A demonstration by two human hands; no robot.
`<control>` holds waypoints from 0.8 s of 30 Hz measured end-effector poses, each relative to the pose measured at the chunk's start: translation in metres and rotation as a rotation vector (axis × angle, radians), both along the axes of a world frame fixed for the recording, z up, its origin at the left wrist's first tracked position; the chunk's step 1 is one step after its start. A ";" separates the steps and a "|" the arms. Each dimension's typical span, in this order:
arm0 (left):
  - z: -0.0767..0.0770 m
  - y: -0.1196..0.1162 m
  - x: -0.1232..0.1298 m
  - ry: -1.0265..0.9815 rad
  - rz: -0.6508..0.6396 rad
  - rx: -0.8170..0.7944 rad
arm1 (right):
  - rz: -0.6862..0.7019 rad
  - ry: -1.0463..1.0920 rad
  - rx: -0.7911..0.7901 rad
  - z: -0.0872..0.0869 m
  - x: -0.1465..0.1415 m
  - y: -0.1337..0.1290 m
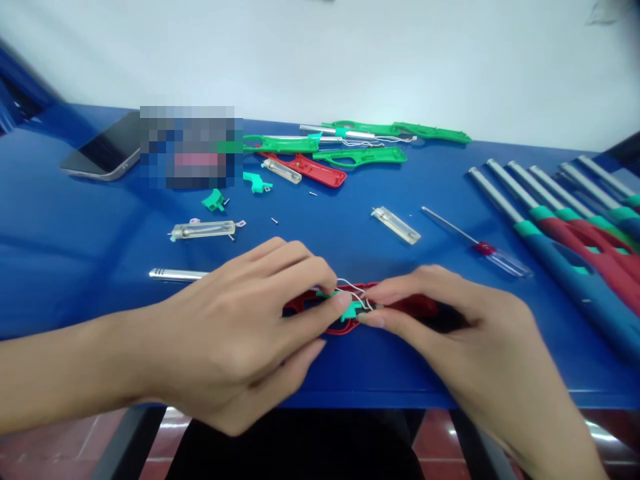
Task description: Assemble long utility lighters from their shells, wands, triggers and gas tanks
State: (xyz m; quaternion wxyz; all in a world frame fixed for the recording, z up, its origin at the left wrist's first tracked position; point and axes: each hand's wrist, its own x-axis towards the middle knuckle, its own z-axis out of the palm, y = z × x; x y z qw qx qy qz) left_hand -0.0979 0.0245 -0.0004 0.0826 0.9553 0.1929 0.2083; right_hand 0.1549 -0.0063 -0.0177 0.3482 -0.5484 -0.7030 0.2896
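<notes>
A red lighter half-shell (345, 327) lies open at the table's front edge, between my hands. My left hand (250, 327) is closed over its left part, with fingertips pressing on a green trigger piece (351, 310). My right hand (465, 327) pinches a small dark part just right of the trigger, mostly hidden by the fingertips. Thin white wires (350, 285) loop above the shell towards both hands. A metal lighter tube (175, 274) sticks out to the left from behind my left hand.
Beyond my hands lie clear fuel tanks (397, 225), green triggers (215, 200), tiny screws (275, 221) and green half-shells (360, 157). To the right are a screwdriver (480, 247) and several assembled lighters (565, 260). A phone (107, 150) rests at the far left, beside a blurred patch.
</notes>
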 end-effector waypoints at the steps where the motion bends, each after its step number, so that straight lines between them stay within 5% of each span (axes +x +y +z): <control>1: -0.002 -0.001 0.001 0.022 0.002 0.056 | -0.003 -0.003 0.000 0.000 0.000 0.000; 5: -0.005 -0.004 0.005 0.060 0.035 0.195 | 0.006 -0.027 0.031 0.001 -0.001 0.001; 15: -0.007 -0.012 0.005 0.003 0.053 0.128 | 0.133 -0.131 0.094 0.017 0.014 0.005; 24: -0.027 -0.021 -0.003 0.038 0.053 0.074 | 0.595 -0.434 0.154 0.031 0.023 0.036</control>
